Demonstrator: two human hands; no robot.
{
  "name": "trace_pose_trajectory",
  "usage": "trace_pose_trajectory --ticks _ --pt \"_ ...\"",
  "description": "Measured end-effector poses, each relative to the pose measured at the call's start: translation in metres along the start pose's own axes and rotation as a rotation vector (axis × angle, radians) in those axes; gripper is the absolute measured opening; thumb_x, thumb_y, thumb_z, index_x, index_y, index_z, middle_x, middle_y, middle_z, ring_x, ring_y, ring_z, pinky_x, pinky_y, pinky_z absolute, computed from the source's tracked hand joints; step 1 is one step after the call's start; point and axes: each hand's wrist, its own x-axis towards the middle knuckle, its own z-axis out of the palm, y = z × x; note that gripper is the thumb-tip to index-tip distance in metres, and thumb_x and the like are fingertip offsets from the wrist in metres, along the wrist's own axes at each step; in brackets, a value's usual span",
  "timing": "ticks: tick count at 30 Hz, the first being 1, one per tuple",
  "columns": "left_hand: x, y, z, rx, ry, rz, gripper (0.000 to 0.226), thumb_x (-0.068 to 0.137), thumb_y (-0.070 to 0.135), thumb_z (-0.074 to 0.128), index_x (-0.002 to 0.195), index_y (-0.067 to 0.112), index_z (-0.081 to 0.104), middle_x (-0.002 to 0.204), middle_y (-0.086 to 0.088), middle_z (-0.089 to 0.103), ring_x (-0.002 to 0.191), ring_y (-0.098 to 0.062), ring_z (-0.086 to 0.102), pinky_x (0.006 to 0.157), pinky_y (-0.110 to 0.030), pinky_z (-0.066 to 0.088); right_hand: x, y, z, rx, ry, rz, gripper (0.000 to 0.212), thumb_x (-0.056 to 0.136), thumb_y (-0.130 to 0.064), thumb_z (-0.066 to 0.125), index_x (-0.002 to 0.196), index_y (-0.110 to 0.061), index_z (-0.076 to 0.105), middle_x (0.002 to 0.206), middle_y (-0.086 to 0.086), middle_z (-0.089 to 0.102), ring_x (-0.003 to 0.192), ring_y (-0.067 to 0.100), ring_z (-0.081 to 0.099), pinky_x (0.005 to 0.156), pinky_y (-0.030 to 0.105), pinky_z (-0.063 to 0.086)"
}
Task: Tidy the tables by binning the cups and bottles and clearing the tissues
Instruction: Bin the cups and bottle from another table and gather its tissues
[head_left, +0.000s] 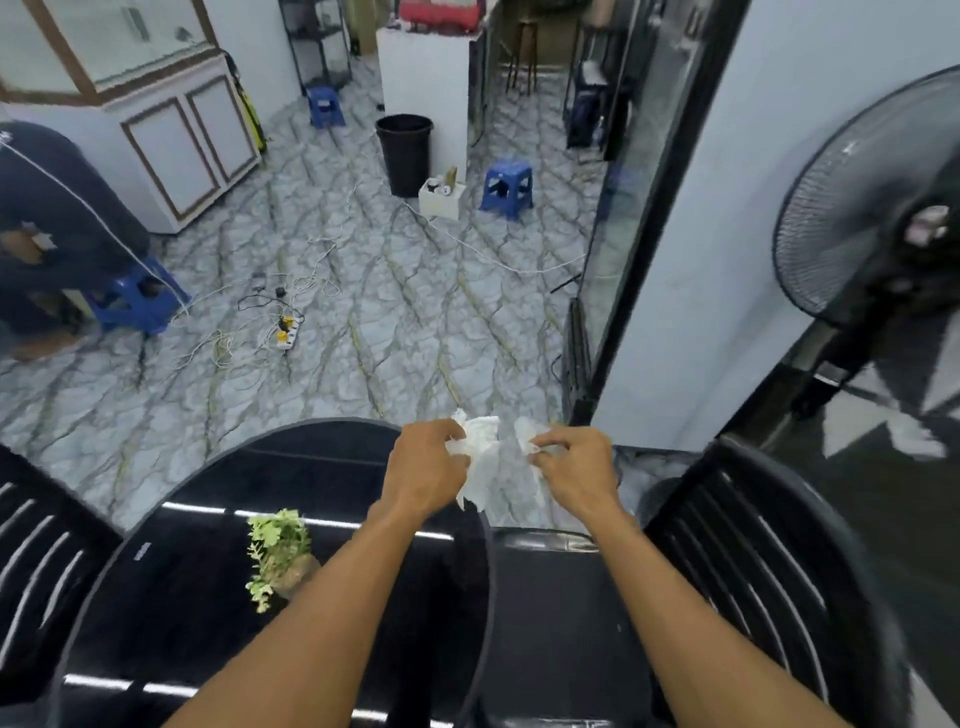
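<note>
Crumpled white tissues (485, 457) hang between both my hands, above the far right edge of the round black table (208, 623). My left hand (428, 467) pinches the larger wad, which droops down. My right hand (569, 470) grips a smaller piece just to the right of it. A black bin (405, 153) stands on the floor across the room, beside a white counter. No cups or bottles show on the table.
A small potted plant (278, 553) sits on the table. Black chairs stand at left (36, 561) and right (753, 571). Cables and a power strip (285, 332) lie on the marble floor. Blue stools (506, 189), a standing fan (872, 218) and a seated person (57, 223) surround the room.
</note>
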Motion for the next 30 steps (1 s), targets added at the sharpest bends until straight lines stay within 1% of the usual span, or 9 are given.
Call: trace_pose_trajectory --ticks 2,5,7,11,16,19,23,27,30 --pt "-0.017 0.017 0.012 -0.022 -0.049 0.067 0.033 0.086 0.019 0.071 0.119 0.02 0.068 0.114 0.001 0.07 0.098 -0.014 0.064 0.084 -0.022 0.044 -0.026 0.008 -0.025 -0.001 0.079 0.033 0.012 0.077 -0.004 0.078 0.088 -0.009 0.08 0.096 0.003 0.073 0.088 0.008 0.064 0.067 -0.003 0.037" --pt "-0.047 0.04 0.037 -0.047 -0.13 0.199 0.035 0.085 0.019 0.069 0.121 0.02 0.067 0.114 0.003 0.069 0.089 -0.005 0.06 0.079 -0.014 0.046 -0.073 0.023 -0.062 -0.001 0.177 0.056 0.017 0.077 0.002 0.075 0.093 -0.003 0.079 0.092 0.002 0.072 0.075 0.001 0.061 0.063 -0.006 0.035" --pt "-0.07 0.06 0.057 -0.041 -0.21 0.281 0.036 0.085 0.017 0.068 0.122 0.018 0.067 0.113 0.002 0.069 0.084 -0.005 0.062 0.074 -0.009 0.045 -0.107 0.04 -0.089 -0.023 0.263 0.1 0.019 0.077 0.001 0.075 0.093 -0.006 0.08 0.089 0.0 0.072 0.082 0.006 0.063 0.067 -0.007 0.035" --pt "-0.12 0.109 0.107 -0.043 -0.341 0.455 0.036 0.082 0.014 0.07 0.117 0.013 0.071 0.117 0.0 0.07 0.107 -0.016 0.063 0.091 -0.019 0.042 -0.179 0.084 -0.147 -0.025 0.463 0.223 0.016 0.077 -0.006 0.077 0.091 -0.014 0.08 0.096 -0.004 0.075 0.096 0.007 0.064 0.092 0.014 0.045" --pt "-0.201 0.183 0.185 -0.043 -0.495 0.645 0.032 0.079 0.015 0.071 0.111 0.017 0.074 0.108 0.008 0.072 0.094 -0.006 0.061 0.083 -0.015 0.042 -0.272 0.145 -0.221 0.032 0.636 0.428 0.019 0.075 -0.006 0.077 0.093 -0.013 0.08 0.093 -0.002 0.075 0.086 0.01 0.067 0.077 0.012 0.046" --pt "-0.258 0.22 0.236 -0.014 -0.621 0.718 0.032 0.079 0.019 0.072 0.112 0.02 0.073 0.107 0.008 0.072 0.093 -0.01 0.065 0.083 -0.022 0.05 -0.333 0.19 -0.264 0.032 0.729 0.533 0.018 0.072 -0.01 0.079 0.089 -0.016 0.081 0.09 -0.006 0.076 0.087 0.008 0.069 0.085 0.024 0.054" --pt "-0.339 0.256 0.304 0.036 -0.755 0.774 0.033 0.079 0.021 0.07 0.112 0.021 0.071 0.105 0.002 0.073 0.09 -0.015 0.066 0.085 -0.032 0.055 -0.415 0.248 -0.315 -0.001 0.846 0.644 0.018 0.07 -0.015 0.083 0.088 -0.018 0.081 0.088 -0.011 0.076 0.087 0.005 0.069 0.083 0.02 0.053" --pt "-0.412 0.277 0.369 0.097 -0.85 0.836 0.033 0.08 0.019 0.072 0.113 0.02 0.071 0.112 0.0 0.072 0.1 -0.017 0.064 0.085 -0.019 0.045 -0.478 0.301 -0.351 -0.007 0.917 0.73 0.018 0.071 -0.016 0.084 0.088 -0.019 0.081 0.091 -0.01 0.076 0.088 0.004 0.068 0.086 0.02 0.052" --pt "-0.447 0.286 0.407 0.142 -0.913 0.836 0.033 0.081 0.018 0.071 0.114 0.021 0.071 0.109 0.002 0.072 0.092 -0.014 0.064 0.078 -0.016 0.044 -0.505 0.338 -0.364 0.037 0.928 0.814 0.016 0.074 -0.012 0.082 0.089 -0.017 0.08 0.091 -0.006 0.076 0.091 0.007 0.068 0.086 0.017 0.05"
